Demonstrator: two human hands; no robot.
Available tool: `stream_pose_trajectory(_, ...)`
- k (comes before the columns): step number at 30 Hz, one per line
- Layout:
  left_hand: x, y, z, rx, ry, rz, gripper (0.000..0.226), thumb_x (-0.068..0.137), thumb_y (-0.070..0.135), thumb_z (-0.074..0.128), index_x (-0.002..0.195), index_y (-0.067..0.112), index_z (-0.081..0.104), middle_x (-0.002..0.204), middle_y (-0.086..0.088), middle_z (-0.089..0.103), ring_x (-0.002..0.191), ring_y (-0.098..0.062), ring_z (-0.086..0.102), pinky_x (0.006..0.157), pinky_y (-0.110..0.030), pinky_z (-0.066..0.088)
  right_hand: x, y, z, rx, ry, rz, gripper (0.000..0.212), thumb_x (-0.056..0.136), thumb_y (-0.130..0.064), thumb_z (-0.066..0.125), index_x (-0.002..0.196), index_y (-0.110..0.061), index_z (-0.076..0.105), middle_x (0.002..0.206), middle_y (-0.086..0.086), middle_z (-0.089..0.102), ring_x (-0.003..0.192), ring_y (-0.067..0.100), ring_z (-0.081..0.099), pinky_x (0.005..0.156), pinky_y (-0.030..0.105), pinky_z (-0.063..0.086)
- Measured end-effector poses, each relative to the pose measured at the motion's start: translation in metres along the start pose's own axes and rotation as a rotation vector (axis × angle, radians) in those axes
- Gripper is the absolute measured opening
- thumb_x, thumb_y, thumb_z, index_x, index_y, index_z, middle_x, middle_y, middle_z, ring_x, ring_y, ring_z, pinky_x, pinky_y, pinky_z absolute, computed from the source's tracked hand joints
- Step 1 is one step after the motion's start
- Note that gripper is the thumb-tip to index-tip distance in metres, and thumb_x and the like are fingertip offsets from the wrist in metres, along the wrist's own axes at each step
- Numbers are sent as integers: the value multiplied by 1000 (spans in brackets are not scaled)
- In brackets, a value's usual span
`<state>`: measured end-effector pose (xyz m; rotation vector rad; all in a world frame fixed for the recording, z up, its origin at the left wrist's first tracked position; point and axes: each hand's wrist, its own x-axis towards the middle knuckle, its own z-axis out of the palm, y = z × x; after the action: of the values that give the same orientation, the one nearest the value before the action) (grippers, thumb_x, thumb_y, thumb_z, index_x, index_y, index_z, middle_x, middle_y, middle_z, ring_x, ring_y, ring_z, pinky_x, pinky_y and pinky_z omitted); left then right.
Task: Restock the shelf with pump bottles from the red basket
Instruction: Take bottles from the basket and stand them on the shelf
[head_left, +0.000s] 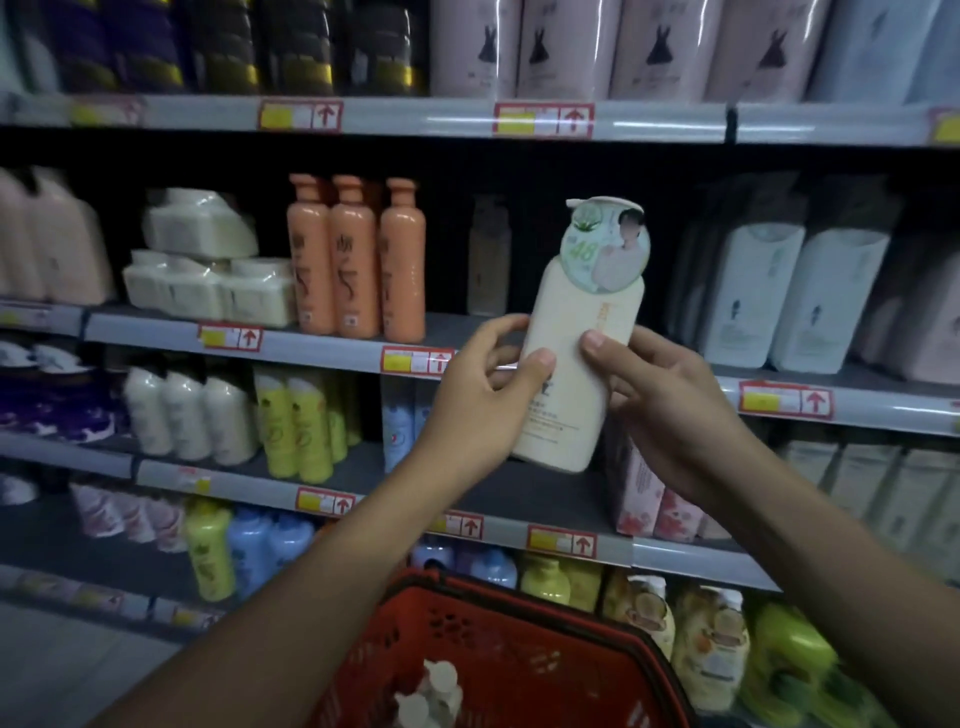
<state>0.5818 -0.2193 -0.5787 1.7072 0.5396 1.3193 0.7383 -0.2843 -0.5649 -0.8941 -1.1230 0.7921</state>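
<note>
both hands hold the cream pump bottle (576, 364) upright in the air before the middle shelf (322, 345): the left hand (488, 389) curls round its left side, the right hand (670, 410) pinches the right edge. the open gap lies behind it, between the orange bottles (358, 260) and the white refill pouches (795, 301), with one dim bottle (488, 254) at the back. the likely trouble is the tall pump head catching the shelf above or nudging the orange bottles over. more bottles wait in the red basket (519, 654) below.
</note>
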Motion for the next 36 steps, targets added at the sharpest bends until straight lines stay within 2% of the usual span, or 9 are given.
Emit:
stream_pose_trajectory(5, 24, 6, -13, 68, 41, 42, 28, 99, 14, 62, 122, 26, 52, 113, 3, 70, 94, -6, 71, 80, -20, 58, 28, -6, 5, -240, -15, -131, 31, 92, -21, 73, 121, -9, 72, 117, 3, 78, 112, 20, 73, 99, 41, 58)
stream_pose_trajectory(9, 49, -11, -22, 66, 29, 23, 36, 99, 6, 60, 131, 16, 49, 126, -6, 66, 110, -18, 68, 88, -24, 57, 62, 2, 4, -395, -53, -206, 32, 91, -15, 75, 122, -8, 72, 114, 2, 79, 108, 15, 74, 96, 36, 60)
stream_pose_trajectory(13, 91, -31, -27, 75, 10, -5, 39, 100, 3, 56, 135, 14, 44, 120, -1, 65, 106, -13, 67, 89, -22, 56, 108, 20, 1, -473, -48, -263, 35, 90, -18, 78, 123, -8, 72, 116, 3, 78, 109, 18, 73, 95, 43, 60)
stream_pose_trajectory(16, 129, -46, -30, 106, -2, 10, 36, 100, 1, 55, 128, 19, 43, 120, -2, 64, 109, -16, 65, 93, -28, 56, 143, 31, -4, -468, -40, -287, 35, 90, -14, 77, 124, -7, 71, 116, 3, 77, 109, 15, 73, 92, 33, 60)
stream_pose_trajectory(20, 176, -66, -30, 129, 24, 23, 36, 100, -2, 54, 128, 17, 43, 118, 0, 64, 106, -10, 65, 84, -17, 55, 188, 42, -5, -449, -22, -248, 37, 90, -11, 76, 126, -6, 69, 117, 5, 76, 108, 15, 73, 90, 25, 60)
stream_pose_trajectory(24, 213, -98, -32, 198, 94, -14, 38, 100, 2, 53, 130, 22, 41, 128, -6, 64, 117, -18, 63, 98, -36, 54, 229, 54, -4, -483, -45, -190, 39, 89, -11, 77, 127, -6, 68, 116, 6, 76, 94, 0, 72, 76, 15, 57)
stream_pose_trajectory(27, 233, -120, -35, 249, 172, -37, 38, 98, 2, 54, 125, 26, 42, 129, -7, 64, 116, -19, 64, 101, -44, 54, 256, 67, -3, -548, -57, -160, 38, 88, -14, 79, 124, -8, 70, 113, 3, 76, 86, -6, 70, 71, 11, 54)
stream_pose_trajectory(32, 260, -145, -37, 280, 236, -97, 37, 98, 4, 52, 130, 22, 49, 125, -4, 67, 113, -18, 65, 98, -47, 56, 294, 85, -1, -529, -17, -44, 31, 85, -21, 83, 109, -6, 71, 96, 4, 77, 85, 12, 75, 66, 18, 59)
stream_pose_trajectory(36, 277, -151, -31, 360, 294, -144, 20, 98, 9, 52, 95, 29, 50, 106, -5, 69, 100, -25, 69, 87, -47, 59, 314, 98, 6, -515, 36, 19, 25, 88, -26, 80, 107, -12, 71, 107, 10, 77, 98, 21, 74, 90, 40, 62)
